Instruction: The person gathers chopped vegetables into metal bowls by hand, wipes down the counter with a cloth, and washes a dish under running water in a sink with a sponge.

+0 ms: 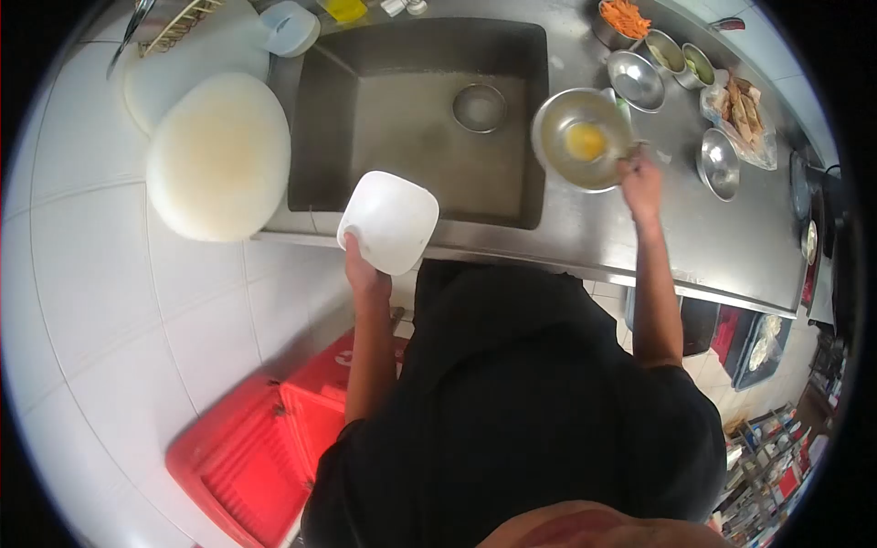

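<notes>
My left hand (363, 271) grips the near edge of a white square bowl (390, 224), held over the front rim of the sink. A metal bowl (557, 137) with yellow egg (585, 142) in it stands at the sink's right side. At that bowl's right rim is my right hand (640, 179), its fingers closed on something small I cannot make out.
The sink (420, 46) has a round drain. Carrot strips (625, 16), small metal bowls (636, 80) and a plastic bag (742, 114) lie on the right counter. A round white board (219, 157) is at the left, above an open red bin (242, 461).
</notes>
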